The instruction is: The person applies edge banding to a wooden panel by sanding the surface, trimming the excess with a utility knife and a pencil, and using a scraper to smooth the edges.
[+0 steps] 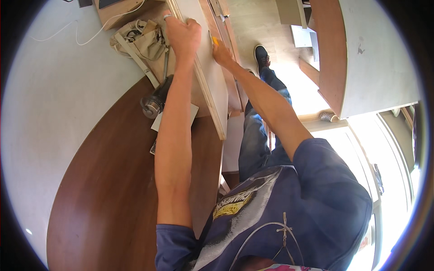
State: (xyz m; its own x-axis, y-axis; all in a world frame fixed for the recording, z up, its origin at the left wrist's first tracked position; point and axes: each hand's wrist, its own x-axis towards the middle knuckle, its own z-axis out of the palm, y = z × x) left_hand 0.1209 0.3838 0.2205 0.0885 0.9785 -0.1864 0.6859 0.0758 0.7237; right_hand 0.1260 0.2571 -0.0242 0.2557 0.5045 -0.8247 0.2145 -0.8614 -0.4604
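Note:
A long pale wooden board (219, 100) stands on edge, its layered edge running from the top of the view toward my body. My left hand (183, 38) is closed over the upper edge of this board, the fingertips hidden behind it. On the board's right face, my right hand (223, 55) grips a small tool with a yellow-orange handle (215, 41). A thin dark tip of the tool points away from me, against or close to the board's face. What kind of tool it is, I cannot tell.
Left of the board, a beige canvas bag (147, 41) and a dark cylindrical bottle (157, 97) rest by a brown curved tabletop (104, 189). A white cable (106, 22) trails at upper left. To the right stands a brown and white cabinet (332, 58); my shoe (261, 56) is on the floor.

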